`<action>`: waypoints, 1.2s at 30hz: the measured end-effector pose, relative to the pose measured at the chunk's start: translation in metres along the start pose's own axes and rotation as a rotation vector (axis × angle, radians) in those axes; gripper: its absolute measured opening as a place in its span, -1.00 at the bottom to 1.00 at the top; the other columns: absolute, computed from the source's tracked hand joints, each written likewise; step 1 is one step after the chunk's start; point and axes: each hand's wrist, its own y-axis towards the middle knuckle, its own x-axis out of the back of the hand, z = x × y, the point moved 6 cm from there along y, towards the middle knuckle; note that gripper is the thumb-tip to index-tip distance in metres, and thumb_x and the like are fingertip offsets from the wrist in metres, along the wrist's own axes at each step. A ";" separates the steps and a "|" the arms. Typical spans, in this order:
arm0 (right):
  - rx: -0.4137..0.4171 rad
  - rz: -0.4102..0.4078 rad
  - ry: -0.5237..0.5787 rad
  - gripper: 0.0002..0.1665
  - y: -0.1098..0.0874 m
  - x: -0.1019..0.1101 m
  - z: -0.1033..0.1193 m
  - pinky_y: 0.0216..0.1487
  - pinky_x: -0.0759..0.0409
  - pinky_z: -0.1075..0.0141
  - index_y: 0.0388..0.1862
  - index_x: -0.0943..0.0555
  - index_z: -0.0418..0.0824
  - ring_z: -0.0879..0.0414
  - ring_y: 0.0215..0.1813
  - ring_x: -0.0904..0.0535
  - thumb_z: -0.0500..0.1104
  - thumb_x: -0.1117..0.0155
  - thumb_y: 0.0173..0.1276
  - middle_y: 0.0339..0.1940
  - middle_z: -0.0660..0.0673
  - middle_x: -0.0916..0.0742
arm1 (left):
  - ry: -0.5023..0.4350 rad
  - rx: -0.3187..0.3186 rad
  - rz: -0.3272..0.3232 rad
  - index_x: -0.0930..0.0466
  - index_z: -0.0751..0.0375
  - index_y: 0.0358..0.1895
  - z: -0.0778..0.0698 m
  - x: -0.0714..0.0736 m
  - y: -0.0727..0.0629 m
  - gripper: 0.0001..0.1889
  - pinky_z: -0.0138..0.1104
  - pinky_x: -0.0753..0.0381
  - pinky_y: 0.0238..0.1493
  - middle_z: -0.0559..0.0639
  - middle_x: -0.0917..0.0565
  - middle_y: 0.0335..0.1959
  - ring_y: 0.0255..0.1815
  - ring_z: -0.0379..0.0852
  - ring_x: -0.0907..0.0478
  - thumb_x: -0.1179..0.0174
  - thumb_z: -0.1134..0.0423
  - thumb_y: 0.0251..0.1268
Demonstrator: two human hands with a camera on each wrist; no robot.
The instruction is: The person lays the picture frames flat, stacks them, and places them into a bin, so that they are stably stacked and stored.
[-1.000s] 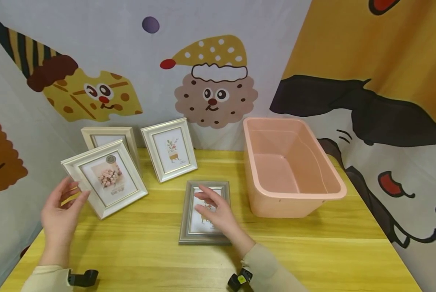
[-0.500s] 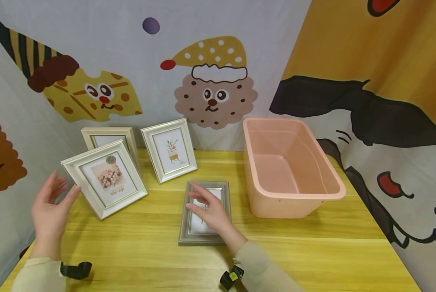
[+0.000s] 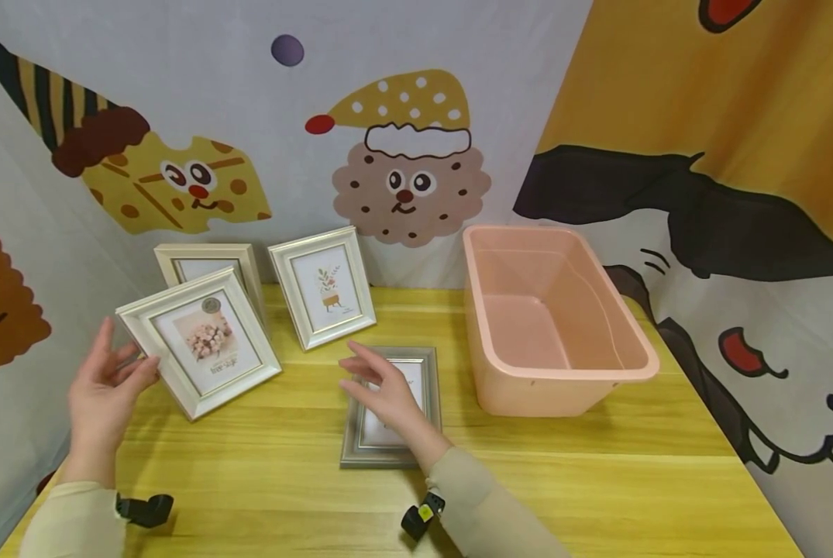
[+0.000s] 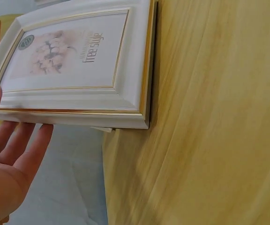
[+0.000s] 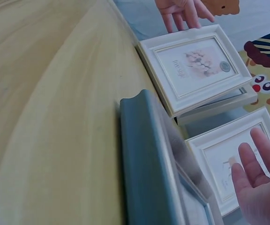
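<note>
A white picture frame [image 3: 210, 341] with a pink flower photo stands tilted at the left of the table. At its left edge is my left hand [image 3: 105, 395]; in the left wrist view the thumb is over the front and the loosely extended fingers [image 4: 36, 150] reach the side. My right hand [image 3: 384, 391] hovers over a grey picture frame [image 3: 431, 395] lying flat, partly covering its picture. Its fingers [image 5: 254, 161] are spread and hold nothing. Behind the flower frame stands a cream frame [image 3: 205, 251], mostly hidden. Another white frame [image 3: 328, 291], with a potted-plant print, leans back nearby.
A pink plastic tub [image 3: 562, 376] with nothing inside stands at the right of the wooden table [image 3: 597, 496]. A cartoon-print cloth [image 3: 235, 70] hangs behind the frames and the tub.
My left hand drew back left from the flower frame, then came in again to its edge. My right hand has drifted left over the grey frame. The frames have not moved.
</note>
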 end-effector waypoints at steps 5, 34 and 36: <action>0.013 0.004 -0.005 -0.30 0.004 -0.004 0.027 0.31 -0.41 -0.11 0.47 -0.34 -0.29 -0.24 0.23 -0.52 -0.33 -0.31 0.38 0.16 -0.31 -0.66 | 0.037 0.005 -0.020 -0.09 -0.36 0.54 -0.001 -0.001 0.003 -0.13 -0.67 -0.54 -0.34 -0.45 -0.52 -0.13 -0.27 -0.57 -0.53 -0.23 0.47 0.32; 0.193 0.014 0.098 -0.19 0.023 0.002 0.063 0.30 -0.36 -0.23 0.53 -0.18 -0.37 -0.35 0.31 -0.40 -0.48 -0.24 0.34 0.30 -0.46 -0.50 | 0.094 -0.283 -0.065 -0.36 -0.16 0.46 -0.093 -0.035 -0.038 -0.12 -0.68 -0.51 -0.25 -0.45 -0.58 -0.14 -0.25 -0.52 -0.57 -0.29 0.68 0.11; 0.203 0.000 0.111 -0.15 0.027 0.003 0.058 0.31 -0.37 -0.20 0.54 -0.18 -0.33 -0.33 0.30 -0.41 -0.50 -0.25 0.32 0.31 -0.44 -0.49 | 0.082 -0.325 -0.047 -0.37 -0.11 0.46 -0.103 -0.042 -0.044 -0.11 -0.66 -0.53 -0.25 -0.44 -0.59 -0.14 -0.25 -0.50 -0.59 -0.28 0.72 0.08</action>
